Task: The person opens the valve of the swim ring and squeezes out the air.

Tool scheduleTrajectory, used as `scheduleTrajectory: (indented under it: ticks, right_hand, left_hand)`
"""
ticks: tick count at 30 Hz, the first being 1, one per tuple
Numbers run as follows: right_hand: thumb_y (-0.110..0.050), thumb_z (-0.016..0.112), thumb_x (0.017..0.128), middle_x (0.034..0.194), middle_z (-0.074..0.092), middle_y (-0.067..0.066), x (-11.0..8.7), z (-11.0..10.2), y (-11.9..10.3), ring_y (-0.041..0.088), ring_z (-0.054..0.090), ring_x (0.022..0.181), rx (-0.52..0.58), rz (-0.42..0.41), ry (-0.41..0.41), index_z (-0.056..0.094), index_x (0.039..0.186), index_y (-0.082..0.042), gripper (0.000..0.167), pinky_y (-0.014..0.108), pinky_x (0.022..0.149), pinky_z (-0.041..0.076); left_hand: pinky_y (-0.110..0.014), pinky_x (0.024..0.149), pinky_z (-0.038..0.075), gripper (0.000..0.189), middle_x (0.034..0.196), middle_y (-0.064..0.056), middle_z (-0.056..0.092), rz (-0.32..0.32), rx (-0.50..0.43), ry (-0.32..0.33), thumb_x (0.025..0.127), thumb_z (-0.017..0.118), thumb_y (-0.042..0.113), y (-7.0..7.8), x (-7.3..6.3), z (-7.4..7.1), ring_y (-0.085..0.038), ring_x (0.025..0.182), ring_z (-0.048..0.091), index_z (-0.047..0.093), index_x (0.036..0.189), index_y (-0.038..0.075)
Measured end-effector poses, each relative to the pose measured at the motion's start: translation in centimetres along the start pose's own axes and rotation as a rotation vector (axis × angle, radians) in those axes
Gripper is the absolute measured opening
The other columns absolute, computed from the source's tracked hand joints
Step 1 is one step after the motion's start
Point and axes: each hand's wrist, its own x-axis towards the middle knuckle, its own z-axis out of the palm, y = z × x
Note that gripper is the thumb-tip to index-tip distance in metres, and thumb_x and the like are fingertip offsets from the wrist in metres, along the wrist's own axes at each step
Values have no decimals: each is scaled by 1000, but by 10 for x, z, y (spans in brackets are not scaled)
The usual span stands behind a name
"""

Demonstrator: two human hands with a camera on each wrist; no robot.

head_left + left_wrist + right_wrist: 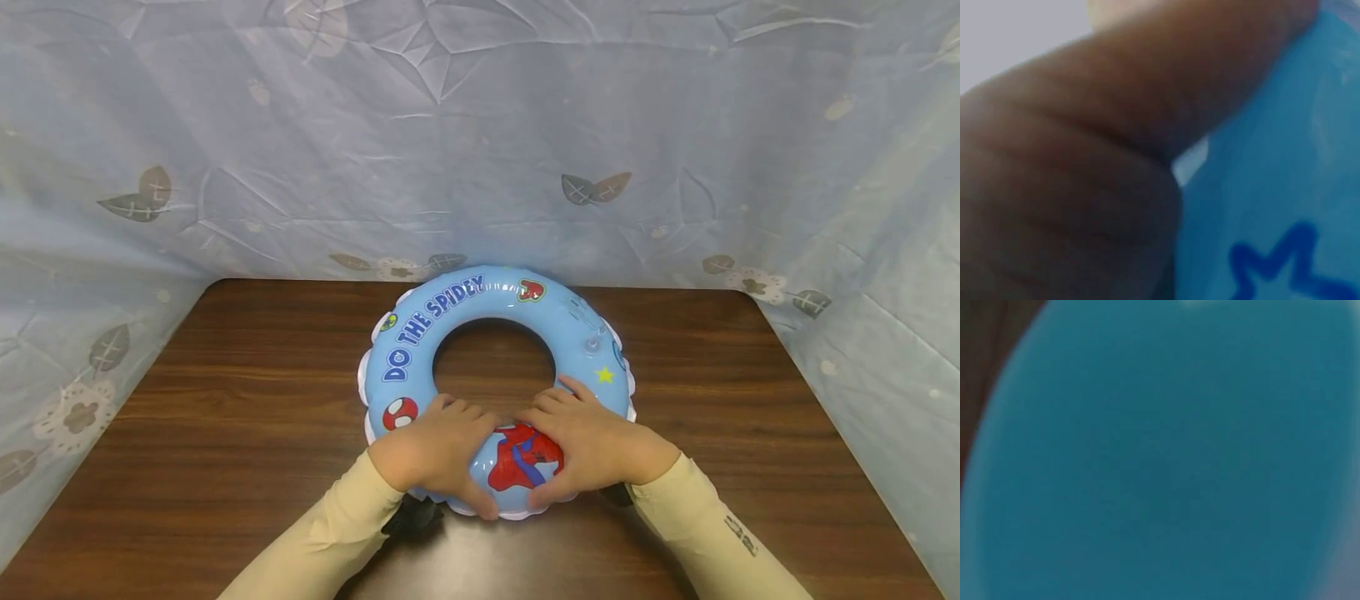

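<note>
An inflated light-blue swim ring [573, 333] lies on the table, with "DO THE SPIDEY" lettering, a yellow star and a red-and-blue figure printed on it. My left hand [446, 446] grips its near section left of the figure, thumb at the outer edge and fingers over towards the hole. Mirroring it, my right hand [592, 437] holds the tube on the figure's other side. In the left wrist view, the hand [1066, 156] presses against the ring's blue side [1260, 187], which bears a dark-blue outline. Blue vinyl [1160, 450] fills most of the blurred right wrist view.
A dark brown wooden table [247, 400] carries the ring, which reaches close to its far edge. Pale blue-grey curtains [450, 150] with leaf and flower prints hang behind and on both sides. Dark objects [412, 517] sit under the wrists.
</note>
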Motion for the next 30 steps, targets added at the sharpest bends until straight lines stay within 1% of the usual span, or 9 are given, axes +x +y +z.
scheduleTrajectory:
  ticks: [3,9,15,22,30]
  right_hand:
    - [-75,75,72,125,59,-8,0,0,0,16,46,129,-2,4,-2,59,140,-19,89,58,124,9]
    - [-72,77,73,123,60,-8,1,0,0,17,46,129,-1,5,2,60,138,-19,85,57,124,9]
    - [-71,77,74,122,60,-8,2,0,0,16,46,127,12,7,-4,60,137,-20,83,57,124,10]
    - [-70,76,75,121,59,-10,2,2,1,15,46,126,21,7,-8,60,136,-21,80,57,124,9]
    - [-70,76,76,119,58,-10,2,3,2,15,46,125,20,7,-12,59,137,-22,80,57,124,9]
  left_hand:
    - [-54,115,32,101,134,-1,63,0,7,1,67,82,73,0,0,0,-25,127,53,53,146,17]
    - [-54,115,32,98,135,-4,63,-5,21,-2,71,80,74,1,1,-1,-27,128,53,54,145,14]
    - [-53,115,33,97,135,-5,63,-17,40,-11,72,80,74,1,3,1,-27,128,54,54,143,15]
    - [-51,114,36,93,132,-5,64,-12,74,-2,71,79,75,1,4,2,-27,125,55,56,139,15]
    - [-51,113,36,88,129,-4,65,-18,66,-5,72,81,72,2,4,2,-26,123,56,57,135,16]
